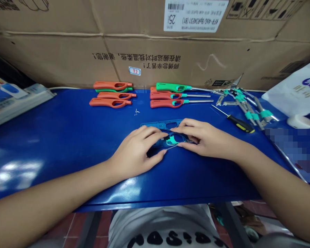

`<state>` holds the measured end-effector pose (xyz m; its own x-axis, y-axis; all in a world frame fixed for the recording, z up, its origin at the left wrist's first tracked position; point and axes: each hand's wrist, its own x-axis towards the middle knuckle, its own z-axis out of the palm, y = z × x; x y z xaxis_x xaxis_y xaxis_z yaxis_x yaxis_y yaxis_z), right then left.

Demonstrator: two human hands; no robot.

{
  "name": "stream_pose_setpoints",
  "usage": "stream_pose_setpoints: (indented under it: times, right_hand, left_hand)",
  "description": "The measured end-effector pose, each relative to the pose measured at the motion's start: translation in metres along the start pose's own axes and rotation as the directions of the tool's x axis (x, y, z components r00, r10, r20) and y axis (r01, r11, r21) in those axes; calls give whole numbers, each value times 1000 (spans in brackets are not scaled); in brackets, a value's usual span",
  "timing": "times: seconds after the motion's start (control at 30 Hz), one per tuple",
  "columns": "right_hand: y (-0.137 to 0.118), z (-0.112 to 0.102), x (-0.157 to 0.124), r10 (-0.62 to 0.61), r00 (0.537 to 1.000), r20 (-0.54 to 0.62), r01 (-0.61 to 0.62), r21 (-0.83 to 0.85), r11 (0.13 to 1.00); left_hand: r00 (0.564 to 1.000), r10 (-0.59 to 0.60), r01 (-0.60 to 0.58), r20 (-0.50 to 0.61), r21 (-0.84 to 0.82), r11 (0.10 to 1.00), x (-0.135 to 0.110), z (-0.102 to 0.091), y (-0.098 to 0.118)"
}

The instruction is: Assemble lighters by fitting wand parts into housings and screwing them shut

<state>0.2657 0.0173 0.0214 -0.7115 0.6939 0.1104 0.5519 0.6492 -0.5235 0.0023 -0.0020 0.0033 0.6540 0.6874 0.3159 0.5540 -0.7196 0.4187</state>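
Note:
Both hands meet at the middle of the blue table over a blue lighter handle shell with a teal trigger part and a thin metal rod in it. My left hand presses down on the shell's left end, fingers curved over it. My right hand pinches the shell's right part between thumb and fingers. A second blue shell half lies just behind them, flat on the table.
Orange handle shells are stacked at the back left. Assembled orange and green lighters lie at the back centre. A yellow-black screwdriver and teal-metal inner parts lie right. Cardboard boxes wall the back; a white bag sits far right.

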Motion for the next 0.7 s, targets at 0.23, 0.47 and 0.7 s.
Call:
stream_pose_setpoints:
  times: [0.23, 0.47, 0.7]
  right_hand:
    - [-3, -7, -3, 50, 994, 101, -47, -39, 998]
    - [-2, -11, -4, -17, 993, 117, 20, -19, 1000]
    - [-1, -15, -4, -10, 993, 116, 8, 15, 1000]
  left_hand:
    - [996, 52, -52, 70, 5, 999, -1, 3, -3]
    - [994, 81, -78, 75, -32, 996, -1, 7, -6]
    - [994, 73, -69, 76, -53, 996, -1, 7, -8]
